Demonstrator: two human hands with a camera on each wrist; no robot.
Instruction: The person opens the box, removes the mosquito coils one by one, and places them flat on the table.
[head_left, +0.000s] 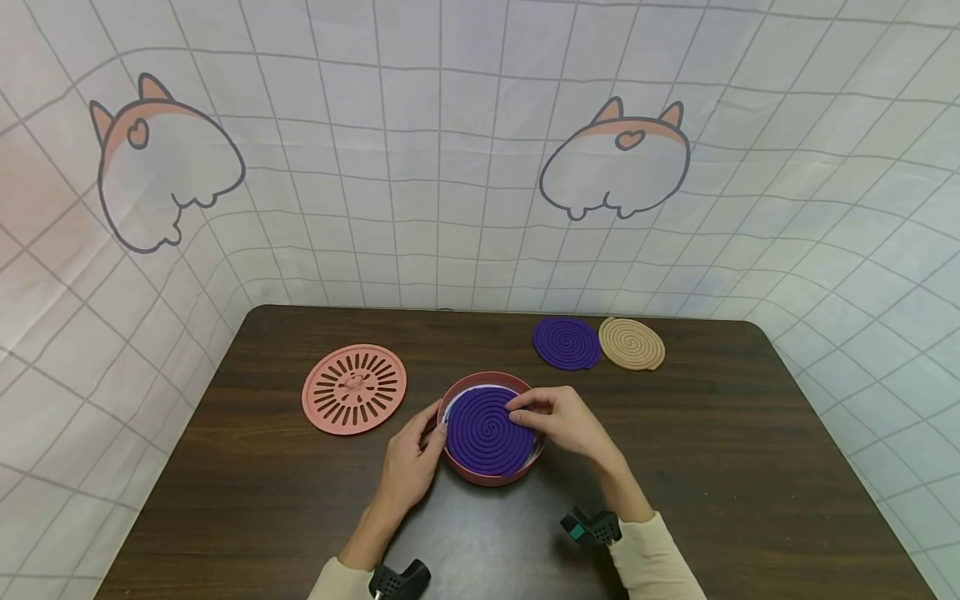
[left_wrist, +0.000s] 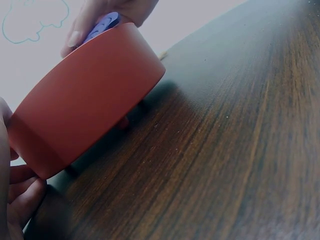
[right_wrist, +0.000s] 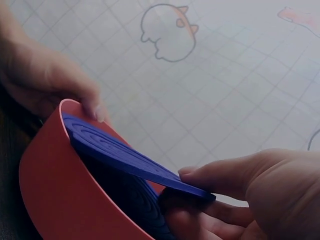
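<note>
Bowl (head_left: 487, 480), 1 and red, stands with its side gripped by the left hand (head_left: 409, 463); the right hand (head_left: 558, 421) pinches 1 purple spiral disc (head_left: 489, 431), tilted, partly inside the rim. Beyond lie 1 pink slotted cover (head_left: 354, 415), then 1 other purple disc (head_left: 567, 343) beside 1 tan disc (head_left: 632, 343).

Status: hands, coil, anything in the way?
Left hand gripping pot. Right hand pinching purple coil, tilted at pot's mouth. What looks like another coil underneath. Slotted disc off left, clear of the work.
</note>
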